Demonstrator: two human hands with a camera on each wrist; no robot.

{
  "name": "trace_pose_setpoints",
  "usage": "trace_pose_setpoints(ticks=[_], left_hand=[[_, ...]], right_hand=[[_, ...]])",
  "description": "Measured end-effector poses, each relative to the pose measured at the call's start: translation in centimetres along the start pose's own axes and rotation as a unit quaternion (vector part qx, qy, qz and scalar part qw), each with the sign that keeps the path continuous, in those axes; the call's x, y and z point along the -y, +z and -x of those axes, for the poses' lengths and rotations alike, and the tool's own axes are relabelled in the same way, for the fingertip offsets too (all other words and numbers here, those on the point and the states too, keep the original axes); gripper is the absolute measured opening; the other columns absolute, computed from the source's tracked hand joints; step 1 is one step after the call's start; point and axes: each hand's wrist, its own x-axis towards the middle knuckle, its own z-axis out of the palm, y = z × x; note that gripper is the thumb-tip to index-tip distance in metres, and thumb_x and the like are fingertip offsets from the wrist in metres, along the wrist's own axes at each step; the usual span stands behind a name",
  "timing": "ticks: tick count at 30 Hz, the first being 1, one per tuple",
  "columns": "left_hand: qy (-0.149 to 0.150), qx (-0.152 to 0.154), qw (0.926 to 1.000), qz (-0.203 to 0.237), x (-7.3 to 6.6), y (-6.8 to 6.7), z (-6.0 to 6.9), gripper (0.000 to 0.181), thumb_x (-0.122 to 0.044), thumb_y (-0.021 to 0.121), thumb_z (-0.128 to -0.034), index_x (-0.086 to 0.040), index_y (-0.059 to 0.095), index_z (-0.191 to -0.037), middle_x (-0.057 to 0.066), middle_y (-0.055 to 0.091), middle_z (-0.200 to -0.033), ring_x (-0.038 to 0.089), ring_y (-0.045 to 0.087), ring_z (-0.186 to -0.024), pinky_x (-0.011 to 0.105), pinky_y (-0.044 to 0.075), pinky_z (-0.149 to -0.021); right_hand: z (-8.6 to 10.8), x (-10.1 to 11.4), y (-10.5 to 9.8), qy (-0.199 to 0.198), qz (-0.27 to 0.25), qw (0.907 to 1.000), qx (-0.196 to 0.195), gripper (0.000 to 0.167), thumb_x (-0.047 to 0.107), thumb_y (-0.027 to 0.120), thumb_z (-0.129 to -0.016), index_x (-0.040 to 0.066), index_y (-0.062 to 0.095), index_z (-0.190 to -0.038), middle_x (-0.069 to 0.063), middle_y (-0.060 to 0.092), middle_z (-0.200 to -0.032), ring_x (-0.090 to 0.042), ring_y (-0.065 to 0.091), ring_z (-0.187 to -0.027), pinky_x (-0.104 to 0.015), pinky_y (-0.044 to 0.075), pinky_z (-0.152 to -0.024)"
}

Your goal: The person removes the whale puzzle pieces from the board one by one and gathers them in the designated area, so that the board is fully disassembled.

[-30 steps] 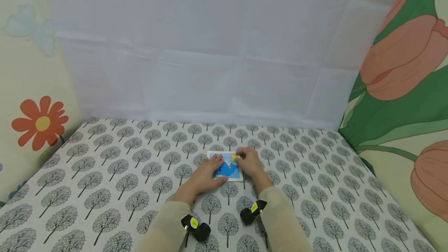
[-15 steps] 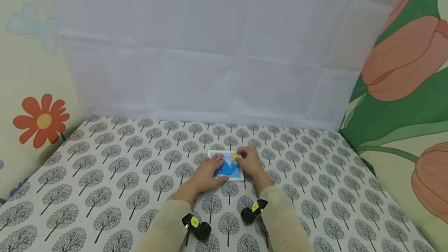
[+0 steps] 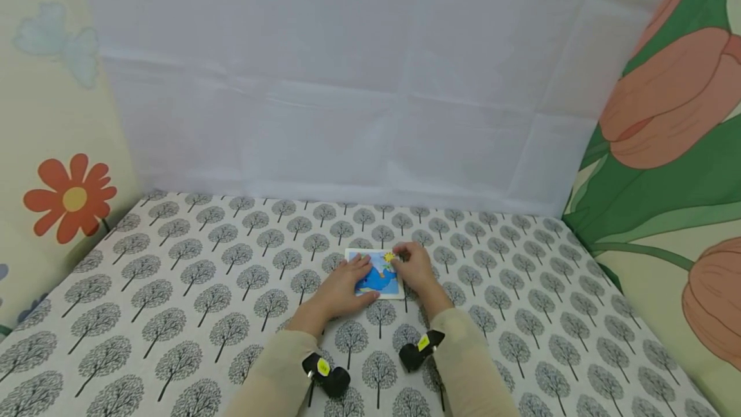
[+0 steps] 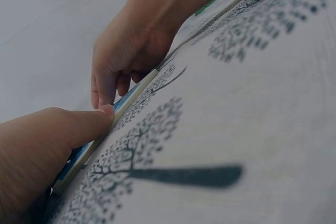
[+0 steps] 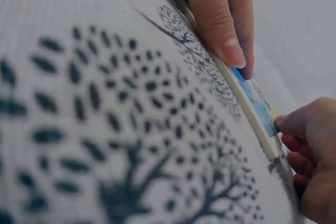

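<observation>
A small square picture board with a pale rim and a blue figure lies on the patterned cloth. My left hand rests spread over its left part, fingers on the picture and thumb along the near edge. At the upper right corner my right hand pinches a small yellow flower-like piece between thumb and forefinger. The other right fingers are curled under in the right wrist view, where the yellow piece shows beside the fingertip. What lies under the left palm is hidden.
The tree-print cloth spreads out on all sides of the board. Behind it hangs a white sheet, with flower-patterned walls at left and right. A small black device is strapped on each sleeve.
</observation>
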Motion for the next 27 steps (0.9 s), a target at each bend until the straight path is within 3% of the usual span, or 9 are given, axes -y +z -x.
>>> trace_pose_setpoints(ticks=[7, 21, 27], left_hand=[[0.003, 0.000, 1.0000, -0.006, 0.11, 0.11, -0.08, 0.059, -0.033, 0.054, -0.0819, 0.004, 0.041, -0.126, 0.014, 0.033, -0.133, 0.030, 0.022, -0.124, 0.042, 0.015, -0.101], [0.000, -0.005, 1.0000, -0.006, -0.22, 0.01, 0.03, 0.058, -0.031, 0.056, -0.0809, 0.004, 0.042, -0.125, 0.015, 0.034, -0.133, 0.029, 0.024, -0.124, 0.043, 0.015, -0.100], [0.003, -0.001, 1.0000, -0.006, -0.60, 0.04, -0.01, 0.056, -0.029, 0.056, -0.0808, 0.003, 0.043, -0.125, 0.015, 0.036, -0.131, 0.027, 0.027, -0.123, 0.042, 0.017, -0.100]], right_hand=[[0.06, 0.30, -0.10, 0.013, -0.046, 0.9988, -0.006, 0.017, 0.003, 0.061, -0.075, 0.003, 0.058, -0.092, -0.004, 0.052, -0.079, -0.017, 0.048, -0.072, -0.030, 0.042, -0.066], [0.04, 0.23, -0.06, 0.028, -0.055, 0.9981, 0.005, 0.017, 0.002, 0.060, -0.076, 0.002, 0.060, -0.093, -0.004, 0.053, -0.078, -0.017, 0.049, -0.072, -0.029, 0.043, -0.067], [0.04, 0.06, -0.03, 0.009, -0.050, 0.9987, -0.001, 0.016, 0.002, 0.060, -0.076, 0.000, 0.060, -0.092, -0.004, 0.054, -0.076, -0.017, 0.049, -0.071, -0.029, 0.043, -0.066]])
